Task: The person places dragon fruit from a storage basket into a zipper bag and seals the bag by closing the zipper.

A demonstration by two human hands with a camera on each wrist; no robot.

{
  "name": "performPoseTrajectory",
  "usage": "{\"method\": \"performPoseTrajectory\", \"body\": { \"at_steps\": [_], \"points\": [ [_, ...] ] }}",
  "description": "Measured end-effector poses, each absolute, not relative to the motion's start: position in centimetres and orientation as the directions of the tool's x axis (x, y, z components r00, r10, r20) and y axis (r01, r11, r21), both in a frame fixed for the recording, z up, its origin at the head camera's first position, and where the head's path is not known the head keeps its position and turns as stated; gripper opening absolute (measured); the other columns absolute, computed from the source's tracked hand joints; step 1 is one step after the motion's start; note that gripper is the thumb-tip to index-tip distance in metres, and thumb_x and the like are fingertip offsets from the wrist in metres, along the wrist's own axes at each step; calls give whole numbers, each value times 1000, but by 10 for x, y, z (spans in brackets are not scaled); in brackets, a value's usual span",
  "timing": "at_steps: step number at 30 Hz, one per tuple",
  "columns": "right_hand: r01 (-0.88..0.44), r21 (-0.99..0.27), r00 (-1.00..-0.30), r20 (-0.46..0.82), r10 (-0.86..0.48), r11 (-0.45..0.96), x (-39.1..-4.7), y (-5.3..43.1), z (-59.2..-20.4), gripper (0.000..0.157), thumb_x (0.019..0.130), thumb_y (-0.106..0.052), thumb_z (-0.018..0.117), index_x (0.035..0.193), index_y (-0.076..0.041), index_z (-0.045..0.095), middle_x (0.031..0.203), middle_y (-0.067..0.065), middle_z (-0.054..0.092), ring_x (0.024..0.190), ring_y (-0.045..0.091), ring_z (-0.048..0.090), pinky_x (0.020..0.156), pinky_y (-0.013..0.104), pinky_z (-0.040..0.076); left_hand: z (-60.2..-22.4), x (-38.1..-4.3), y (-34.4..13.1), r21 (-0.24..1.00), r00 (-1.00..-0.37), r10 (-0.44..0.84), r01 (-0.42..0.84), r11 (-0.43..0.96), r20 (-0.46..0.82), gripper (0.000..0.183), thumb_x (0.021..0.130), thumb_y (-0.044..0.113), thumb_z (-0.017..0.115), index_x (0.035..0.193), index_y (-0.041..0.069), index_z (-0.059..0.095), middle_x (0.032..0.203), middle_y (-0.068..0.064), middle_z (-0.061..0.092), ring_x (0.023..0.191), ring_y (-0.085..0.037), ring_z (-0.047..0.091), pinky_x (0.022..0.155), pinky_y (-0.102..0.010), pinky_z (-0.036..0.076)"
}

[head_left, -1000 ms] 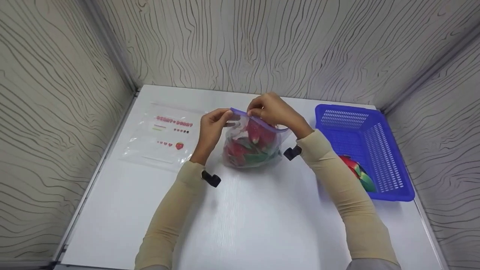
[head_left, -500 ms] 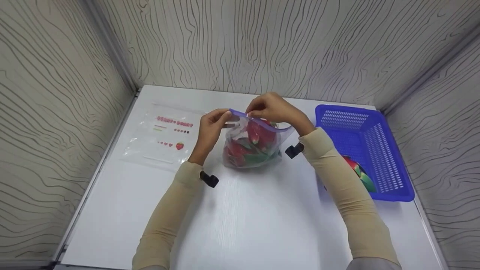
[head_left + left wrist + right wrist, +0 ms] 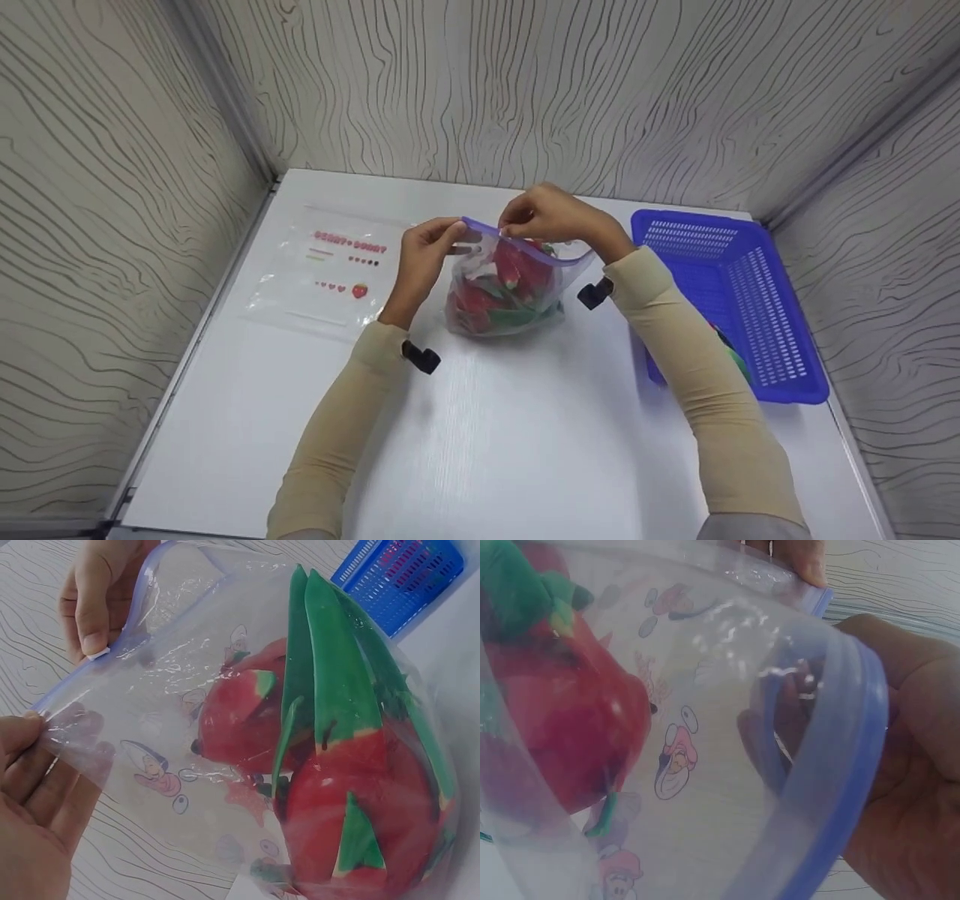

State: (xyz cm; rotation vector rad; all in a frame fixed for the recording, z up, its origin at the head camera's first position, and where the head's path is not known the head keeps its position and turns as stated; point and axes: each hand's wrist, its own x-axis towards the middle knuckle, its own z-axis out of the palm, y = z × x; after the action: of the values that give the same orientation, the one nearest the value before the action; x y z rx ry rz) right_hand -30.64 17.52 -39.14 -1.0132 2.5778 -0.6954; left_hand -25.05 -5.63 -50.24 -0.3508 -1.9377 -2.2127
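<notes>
I've got the L hand (image 3: 426, 255) pinching the top L corner of the zip bag (image 3: 163, 718), thumb against fingers, w/ no gap beyond the film's thickness. Its other fingers (image 3: 46, 781) reach out loosely behind the clear film. I've got the R hand (image 3: 553, 217) in a tight pinch on the bag's small white slider (image 3: 98, 655), thumb on top; the rest of its fingers bend in, partly seen only thru plastic on my R wrist cam.

The purple zip strip (image 3: 864, 754) runs straight btwn the 2 hands, then loops open to the R of the slider. The zip bag sits bulging on the table (image 3: 495, 435), its top held up. Inside, low down, I count at least 2 red dragon fruits w/ green scales: 1 up front (image 3: 405, 802), another (image 3: 240, 724) just behind. Cartoon prints (image 3: 154, 771) dot the film, approx. mid-bag.

L of the zip bag, a flat clear bag (image 3: 330, 270) lies w/ pink lettering & a strawberry print. R of the zip bag, well apart, there's a blue basket (image 3: 761, 300); in it a green-and-red piece (image 3: 739, 363), mostly hidden by the R sleeve (image 3: 697, 360). The L sleeve (image 3: 330, 442) comes in from the near L side of the zip bag. Wood-grain-pattern walls (image 3: 480, 90) stand behind the zip bag & off to its L and R.
</notes>
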Motion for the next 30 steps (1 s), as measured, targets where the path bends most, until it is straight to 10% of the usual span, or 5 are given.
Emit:
{"method": "performPoseTrajectory", "body": {
  "at_steps": [30],
  "points": [
    [-590, -525, -707, -32, -707, 614, -301, 209, -408, 14, 97, -10, 73, 107, -2, 79, 97, 12, 77, 86, 17, 67, 80, 34, 59, -507, -249, -62, 928, -944, -28, 329, -177, 330, 20, 106, 13, 67, 112, -2, 78, 102, -16, 82, 94, -19, 80, 90, -41, 66]
  ]
}}
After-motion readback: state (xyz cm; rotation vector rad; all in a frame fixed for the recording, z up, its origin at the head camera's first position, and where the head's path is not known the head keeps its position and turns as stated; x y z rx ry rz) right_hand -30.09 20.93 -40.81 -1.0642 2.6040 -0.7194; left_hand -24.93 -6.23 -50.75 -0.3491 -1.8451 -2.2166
